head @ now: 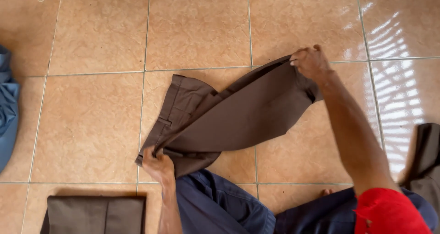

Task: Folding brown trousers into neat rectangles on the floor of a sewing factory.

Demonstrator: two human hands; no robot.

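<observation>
A pair of brown trousers (229,117) lies half folded on the tan tiled floor (91,124). My left hand (157,163) pinches the waistband end at its near left corner. My right hand (311,62) grips the leg end and holds it lifted above the floor at the far right, so the cloth hangs between both hands. My knees in dark blue trousers (220,204) sit just below the garment, and a red sleeve (389,213) covers my right upper arm.
A folded brown garment (96,214) lies at the bottom left. Blue cloth (7,114) is bunched at the left edge. Another dark brown garment (426,163) lies at the right edge. Sunlight glares on the tiles at the upper right.
</observation>
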